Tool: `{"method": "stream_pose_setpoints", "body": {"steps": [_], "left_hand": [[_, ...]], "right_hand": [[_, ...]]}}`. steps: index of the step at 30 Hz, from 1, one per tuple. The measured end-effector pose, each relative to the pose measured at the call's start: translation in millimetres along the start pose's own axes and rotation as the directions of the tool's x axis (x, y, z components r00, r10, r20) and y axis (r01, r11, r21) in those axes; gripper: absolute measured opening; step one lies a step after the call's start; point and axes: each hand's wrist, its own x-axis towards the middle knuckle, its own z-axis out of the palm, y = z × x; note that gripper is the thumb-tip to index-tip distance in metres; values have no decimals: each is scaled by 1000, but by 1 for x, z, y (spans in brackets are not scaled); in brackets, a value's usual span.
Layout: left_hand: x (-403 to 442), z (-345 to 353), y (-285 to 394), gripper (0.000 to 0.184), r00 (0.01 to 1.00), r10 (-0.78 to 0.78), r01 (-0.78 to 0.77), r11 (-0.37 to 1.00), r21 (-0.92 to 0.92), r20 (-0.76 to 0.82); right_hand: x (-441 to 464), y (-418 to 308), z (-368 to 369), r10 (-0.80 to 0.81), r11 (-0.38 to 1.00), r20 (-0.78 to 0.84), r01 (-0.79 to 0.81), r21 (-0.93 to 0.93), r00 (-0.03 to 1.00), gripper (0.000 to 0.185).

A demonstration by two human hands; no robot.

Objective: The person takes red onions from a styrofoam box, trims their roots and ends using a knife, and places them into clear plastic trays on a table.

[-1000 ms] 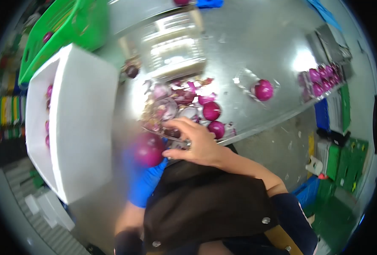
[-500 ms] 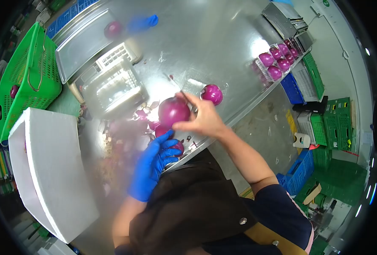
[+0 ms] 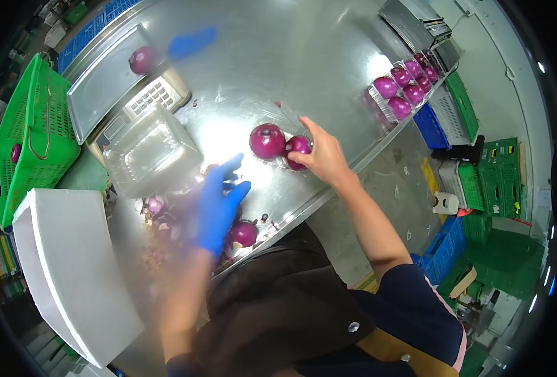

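Observation:
My right hand, bare, curls its thumb and fingers round a small red onion. A larger peeled red onion sits against it, both in a thin clear plastic tray that is hard to make out. My left hand, in a blue glove and a little blurred, is held with its fingers spread over the table's front edge and has nothing in its grasp. Close below those fingers lies another red onion. Loose skins and a bulb lie farther left, partly smeared from sight.
A scale bears one onion; clear trays stand before it. At left are a green basket and white foam box. Packed onions line the right edge. A blue glove lies at the back.
The large onion has gone from my right hand into the tray beside the smaller one, and my right hand has shifted onto the smaller one. My left hand has moved up, off the onions.

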Motion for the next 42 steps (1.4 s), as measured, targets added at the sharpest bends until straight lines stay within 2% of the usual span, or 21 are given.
{"method": "stream_pose_setpoints", "body": {"steps": [2,4,5,8,9,13,16,19,20,21,23,25,28,30,32,34,36,37,40,41,42], "left_hand": [[27,18,-5,62,972,235,-229,961,154,-21],[60,42,-20,69,834,551,-496,759,423,-11],[68,57,-24,74,813,581,-520,756,397,-41],[91,77,-37,76,847,523,-466,643,608,96],[92,75,-32,78,864,482,-461,641,614,145],[91,78,-33,77,878,448,-443,624,644,169],[87,82,-32,81,882,446,-416,586,695,152],[78,83,-39,85,817,576,-441,633,637,-7],[76,79,-43,85,842,535,-423,733,533,-68],[73,79,-42,85,952,283,-243,930,275,-117],[71,87,-41,84,997,43,-48,997,-65,-71],[71,97,-28,83,996,75,-84,977,-195,-56],[78,103,-26,78,999,37,-39,992,-120,-17],[73,110,-7,72,1000,-9,11,979,-206,13],[58,98,0,68,997,49,-43,995,-89,63],[42,69,-3,61,996,73,-83,978,190,56],[14,32,17,53,980,198,-157,866,474,-36],[13,7,13,51,921,388,-359,879,313,-31],[-10,-53,51,52,869,440,-227,762,606,-227],[-14,-77,48,54,811,518,-195,678,709,-272],[-18,-90,51,55,822,514,-192,655,731,-245]], "right_hand": [[-11,5,2,48,998,25,-48,-27,999,83],[-16,13,6,50,998,25,-49,-43,998,78],[-17,19,9,26,999,11,-26,-47,1000,76],[-22,39,10,-14,1000,-37,13,-22,999,67],[-24,44,7,0,1000,-36,1,18,999,66],[-23,56,6,3,995,-68,4,105,998,66],[-18,54,-1,89,981,19,-91,174,996,67],[-20,64,6,-103,994,-90,106,29,991,70],[-25,63,6,-78,996,-61,79,26,995,72],[-29,56,4,-51,998,-35,52,18,998,74],[-31,56,3,-7,1000,21,7,20,1000,79],[-30,67,-3,10,1000,-21,-10,27,1000,78],[-22,81,-29,63,997,-91,-59,49,994,76],[-15,112,-46,76,997,-158,-74,22,984,76],[-9,135,-69,125,990,-218,-137,-43,968,77],[-3,160,-91,166,978,-265,-194,-81,950,78],[1,187,-111,204,965,-295,-242,-97,933,78],[2,203,-118,212,963,-316,-252,-93,925,78],[1,225,-127,206,958,-380,-266,-111,902,76],[-1,222,-126,181,958,-404,-253,-132,897,74],[-2,217,-123,156,959,-427,-241,-152,891,73]]}}
